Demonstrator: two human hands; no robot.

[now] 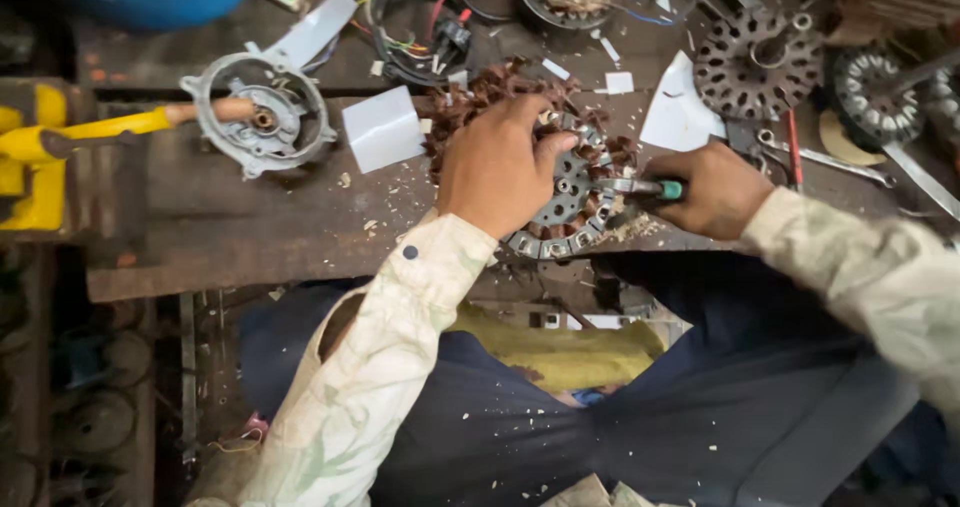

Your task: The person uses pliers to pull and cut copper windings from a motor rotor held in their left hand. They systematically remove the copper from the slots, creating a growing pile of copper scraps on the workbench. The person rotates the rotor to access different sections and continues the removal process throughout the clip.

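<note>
In the head view, the left hand (497, 167) lay flat on top of a round metal motor part (570, 202) with slots all around its edge, and its fingers curled over the top to hold it down. The motor part sat near the front edge of a dark, worn workbench (230, 237), right in front of the person. Brown copper wire (480, 92) stuck out in a messy bunch behind the hand and around the part. The right hand (712, 189) was closed tight around a tool with a green handle (668, 190), and the tool's metal tip touched the right side of the motor part. Little bits of paper and wood lay all over the bench and on the person's dark lap. Off to the left, a round grey metal cover (262, 115) lay flat, with a yellow tool (90, 132) poking into its middle. A folded white paper (382, 129) sat between the cover and the left hand. Up at the right, another round slotted disc (755, 64) lay well apart from both hands, beside a white paper scrap (678, 112).
</note>
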